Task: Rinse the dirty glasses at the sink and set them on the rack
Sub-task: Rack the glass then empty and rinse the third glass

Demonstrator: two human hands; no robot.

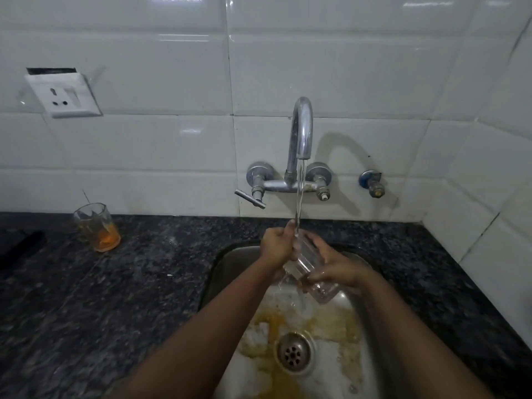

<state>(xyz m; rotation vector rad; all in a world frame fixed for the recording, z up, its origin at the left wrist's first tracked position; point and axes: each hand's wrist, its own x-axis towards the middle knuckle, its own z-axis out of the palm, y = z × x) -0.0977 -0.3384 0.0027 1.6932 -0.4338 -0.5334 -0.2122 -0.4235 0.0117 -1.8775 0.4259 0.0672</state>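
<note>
A clear glass (309, 269) is held tilted over the steel sink (230, 263), its base toward me and its mouth up toward the running stream. My left hand (277, 244) grips the upper part near the rim, under the water. My right hand (335, 264) wraps the glass from the right side. Water falls from the chrome tap (302, 131) onto my fingers and the glass. A second glass (98, 227) with orange residue stands upright on the counter at the far left. No rack is in view.
Orange-yellow stains spread across the sink bottom around the drain (293, 352). Dark speckled granite counter (129, 283) surrounds the sink. A wall socket (62, 95) sits on the white tiles at the left. A second small valve (371, 182) projects from the wall at the right.
</note>
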